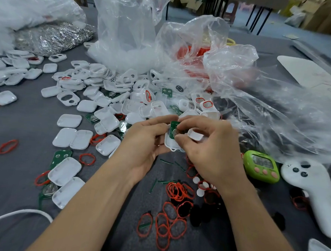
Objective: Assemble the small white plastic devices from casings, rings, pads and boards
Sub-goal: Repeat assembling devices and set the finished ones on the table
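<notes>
My left hand [146,141] grips a white casing half [169,144] at the table's middle. My right hand [207,150] pinches a green circuit board [173,130] with a coin cell, held against that casing, and a second white casing piece [195,135] is tucked under its fingers. Loose red rings [176,191] lie in a heap below my hands, with small white round pads [201,184] beside them. White casings [105,95] are scattered across the grey table [26,122], and more green boards [60,156] lie among them.
Clear plastic bags [258,88] rise behind the pile, one holding red rings. A bag of metal parts [52,37] sits at the back left. A green timer [261,166] and a white controller [314,188] lie to the right. A white cable [18,213] curves at the lower left.
</notes>
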A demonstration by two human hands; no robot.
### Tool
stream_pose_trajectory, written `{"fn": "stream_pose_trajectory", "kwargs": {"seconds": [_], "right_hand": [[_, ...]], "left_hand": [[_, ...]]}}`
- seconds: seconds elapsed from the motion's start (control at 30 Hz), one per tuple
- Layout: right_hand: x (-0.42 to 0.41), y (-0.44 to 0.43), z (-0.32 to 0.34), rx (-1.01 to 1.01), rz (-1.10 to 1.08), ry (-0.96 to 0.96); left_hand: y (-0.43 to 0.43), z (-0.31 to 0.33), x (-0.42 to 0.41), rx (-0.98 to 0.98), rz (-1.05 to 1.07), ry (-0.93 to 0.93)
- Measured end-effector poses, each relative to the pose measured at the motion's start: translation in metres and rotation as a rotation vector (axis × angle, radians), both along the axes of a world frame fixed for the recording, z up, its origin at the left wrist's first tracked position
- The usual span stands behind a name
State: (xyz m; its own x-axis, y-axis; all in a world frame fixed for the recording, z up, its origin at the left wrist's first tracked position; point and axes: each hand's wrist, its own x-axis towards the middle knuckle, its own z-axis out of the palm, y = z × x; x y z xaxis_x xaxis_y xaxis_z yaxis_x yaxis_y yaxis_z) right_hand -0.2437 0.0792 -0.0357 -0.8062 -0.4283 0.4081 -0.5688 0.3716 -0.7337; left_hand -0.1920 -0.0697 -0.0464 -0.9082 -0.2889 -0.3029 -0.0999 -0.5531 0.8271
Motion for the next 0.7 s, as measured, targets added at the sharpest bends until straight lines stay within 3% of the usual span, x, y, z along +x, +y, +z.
{"fn": "stream_pose_trajectory", "kwargs": {"seconds": [0.23, 0.7], "right_hand": [[0.0026, -0.0021, -0.0003, 0.119, -0.034, 0.076], [0.0027, -0.0019, -0.0002, 0.124, -0.05, 0.029]], "left_hand": [[-0.0002, 0.0001, -0.0004, 0.011, 0.011, 0.004], [-0.0004, -0.0021, 0.0, 0.024, 0.01, 0.017]]}}
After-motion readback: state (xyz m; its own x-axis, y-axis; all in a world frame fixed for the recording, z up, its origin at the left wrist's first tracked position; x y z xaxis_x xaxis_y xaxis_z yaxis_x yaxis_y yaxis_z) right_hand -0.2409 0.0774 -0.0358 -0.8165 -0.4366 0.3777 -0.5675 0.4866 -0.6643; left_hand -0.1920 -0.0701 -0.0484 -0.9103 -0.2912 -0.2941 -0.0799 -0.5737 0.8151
